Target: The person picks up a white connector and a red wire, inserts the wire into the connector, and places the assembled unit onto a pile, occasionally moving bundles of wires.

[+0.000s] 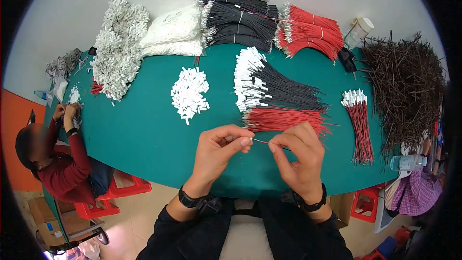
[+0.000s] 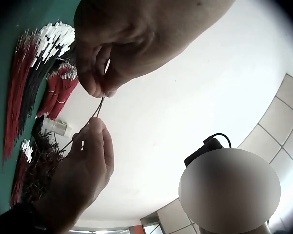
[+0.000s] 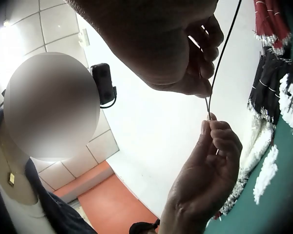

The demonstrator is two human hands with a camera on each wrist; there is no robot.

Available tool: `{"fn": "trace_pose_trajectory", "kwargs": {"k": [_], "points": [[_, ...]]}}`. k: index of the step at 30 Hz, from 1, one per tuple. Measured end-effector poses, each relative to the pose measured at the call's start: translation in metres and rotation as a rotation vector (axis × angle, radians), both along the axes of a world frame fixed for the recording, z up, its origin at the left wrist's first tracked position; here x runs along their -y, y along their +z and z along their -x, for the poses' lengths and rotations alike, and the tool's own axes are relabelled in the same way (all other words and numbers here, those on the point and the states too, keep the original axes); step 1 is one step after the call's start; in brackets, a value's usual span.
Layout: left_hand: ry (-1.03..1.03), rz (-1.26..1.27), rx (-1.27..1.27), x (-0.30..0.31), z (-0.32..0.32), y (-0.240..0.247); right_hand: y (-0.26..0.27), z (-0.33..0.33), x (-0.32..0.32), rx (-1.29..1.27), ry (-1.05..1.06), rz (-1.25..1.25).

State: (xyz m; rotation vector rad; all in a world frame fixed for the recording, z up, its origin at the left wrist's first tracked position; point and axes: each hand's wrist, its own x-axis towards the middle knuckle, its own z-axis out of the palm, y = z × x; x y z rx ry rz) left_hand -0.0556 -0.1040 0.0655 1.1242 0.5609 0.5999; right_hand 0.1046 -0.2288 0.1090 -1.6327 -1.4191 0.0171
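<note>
My left hand [image 1: 246,140] and right hand [image 1: 272,145] meet above the front edge of the green table [image 1: 144,135]. Between them runs a thin pair of wires [image 1: 262,142], one red and one black. The left thumb and forefinger pinch one end and the right fingers pinch the wires a short way along. From the left wrist view the left hand [image 2: 103,90] is on top and the right hand [image 2: 90,127] below, with the wires [image 2: 98,105] between them. In the right wrist view the black wire [image 3: 224,48] runs up past the right hand [image 3: 205,92] from the left hand [image 3: 211,123].
Just beyond my hands lies a fan of red and black wires with white plugs [image 1: 279,98]. Loose white plugs [image 1: 189,94], wire bundles [image 1: 240,19] and a brown wire heap [image 1: 406,86] fill the table. Another person [image 1: 57,159] works at the left end.
</note>
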Motion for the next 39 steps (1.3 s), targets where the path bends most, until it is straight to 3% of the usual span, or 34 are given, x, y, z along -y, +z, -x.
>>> {"fn": "trace_pose_trajectory", "kwargs": {"k": [9,20,39], "points": [[-0.078,-0.009,0.065,0.0,0.004,-0.002,-0.005,0.002,-0.002,-0.054,0.021,-0.007],[-0.001,-0.147,0.025,0.004,0.005,0.007,-0.017,0.003,-0.004,-0.14,0.089,-0.017],[-0.093,-0.006,0.005,0.007,0.004,0.002,-0.016,0.007,-0.001,-0.123,0.075,-0.002]]}}
